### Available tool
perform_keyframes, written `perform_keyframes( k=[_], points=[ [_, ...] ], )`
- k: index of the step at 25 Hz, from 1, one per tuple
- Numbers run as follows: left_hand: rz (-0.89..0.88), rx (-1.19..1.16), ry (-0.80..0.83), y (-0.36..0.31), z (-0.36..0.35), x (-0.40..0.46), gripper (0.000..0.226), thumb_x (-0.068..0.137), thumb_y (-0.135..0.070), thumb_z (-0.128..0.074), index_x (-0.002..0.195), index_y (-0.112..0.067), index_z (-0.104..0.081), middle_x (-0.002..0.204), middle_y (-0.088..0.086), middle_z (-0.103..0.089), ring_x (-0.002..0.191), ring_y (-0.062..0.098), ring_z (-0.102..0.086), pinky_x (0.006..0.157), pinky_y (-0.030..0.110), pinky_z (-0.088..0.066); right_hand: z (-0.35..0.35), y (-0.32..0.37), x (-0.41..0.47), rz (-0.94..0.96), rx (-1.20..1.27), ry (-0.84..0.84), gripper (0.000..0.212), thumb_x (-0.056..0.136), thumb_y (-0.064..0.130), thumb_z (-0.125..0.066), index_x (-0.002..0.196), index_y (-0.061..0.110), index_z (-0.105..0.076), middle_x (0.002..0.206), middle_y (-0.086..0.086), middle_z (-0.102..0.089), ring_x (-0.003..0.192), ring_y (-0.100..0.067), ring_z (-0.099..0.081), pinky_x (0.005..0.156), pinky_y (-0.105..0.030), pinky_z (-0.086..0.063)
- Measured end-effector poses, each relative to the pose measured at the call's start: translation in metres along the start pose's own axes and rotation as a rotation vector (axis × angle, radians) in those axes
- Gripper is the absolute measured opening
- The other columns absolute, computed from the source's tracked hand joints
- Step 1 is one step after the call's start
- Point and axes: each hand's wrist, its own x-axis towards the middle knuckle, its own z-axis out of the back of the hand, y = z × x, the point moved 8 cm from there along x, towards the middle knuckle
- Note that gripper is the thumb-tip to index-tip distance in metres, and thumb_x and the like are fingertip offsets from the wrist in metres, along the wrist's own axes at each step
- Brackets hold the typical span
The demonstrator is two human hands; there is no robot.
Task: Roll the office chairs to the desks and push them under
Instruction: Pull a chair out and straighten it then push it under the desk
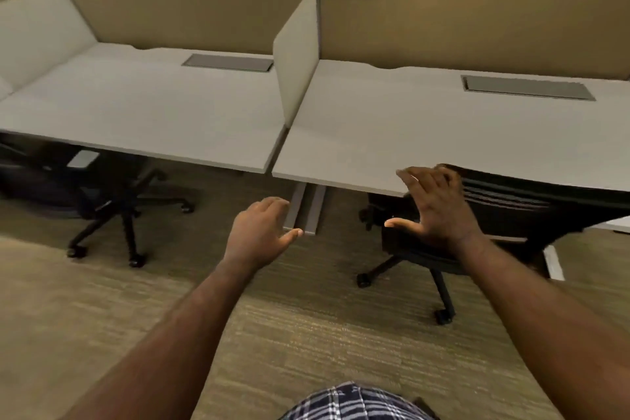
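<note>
At nine o'clock the left chair (112,211) sits tucked beneath the left worktop (143,112), seat hidden under the board and only its black star base and casters showing on the carpet (102,300). Judged from that, this chair is already parked: the seat is far enough under that the aisle is free.

Toward the centre, the left hand (260,233) hangs over the floor at about twelve o'clock from the body, its grip open, fingers loosely curled, touching nothing. It hovers just in front of the grey worktop legs (306,208) where the two desks meet below the divider panel (296,58).

At one o'clock the right hand (434,206) is spread wide, palm forward, its grip open and holding nothing. It sits in front of the backrest top of the right chair (504,211); whether the fingertips touch it cannot be told. A flat palm suits pushing rather than pulling. This chair is partly under the right worktop (443,133), backrest against the edge, base and casters still out on the carpet.

Each worktop has a recessed grey cable tray (227,62), lid closed, contents hidden; the second tray (526,87) lies at two o'clock.
</note>
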Motion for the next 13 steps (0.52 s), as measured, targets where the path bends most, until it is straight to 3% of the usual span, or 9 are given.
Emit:
perform_keyframes(
  k=[3,9,13],
  points=[
    [0.178,0.004,-0.066,0.097,0.021,-0.073,0.063,0.082,-0.053,-0.067,0.134,-0.021,-0.052,0.137,-0.001,-0.055,0.125,0.016,-0.050,0.098,0.036,-0.043,-0.029,0.114,0.033,0.172,0.003,0.026,0.100,0.083,0.085,-0.022,0.143,0.009,-0.044,0.139,-0.013,-0.051,0.128,-0.029,-0.043,0.110,-0.056,-0.026],
    [0.441,0.003,-0.133,0.208,0.041,-0.173,0.065,0.079,-0.053,-0.071,0.133,-0.019,-0.055,0.135,0.001,-0.058,0.123,0.020,-0.053,0.097,0.039,-0.045,-0.064,0.255,0.078,0.368,0.066,0.136,0.100,0.084,0.087,-0.017,0.148,0.014,-0.041,0.144,-0.010,-0.049,0.133,-0.029,-0.041,0.112,-0.051,-0.020],
    [0.648,0.040,-0.189,0.289,0.060,-0.235,0.084,0.073,-0.077,-0.051,0.135,-0.021,-0.052,0.135,0.001,-0.056,0.127,0.021,-0.051,0.098,0.045,-0.043,-0.100,0.368,0.128,0.594,0.075,0.207,0.096,0.084,0.087,-0.014,0.151,0.021,-0.034,0.150,-0.007,-0.044,0.139,-0.026,-0.037,0.117,-0.051,-0.014]
  ],
)
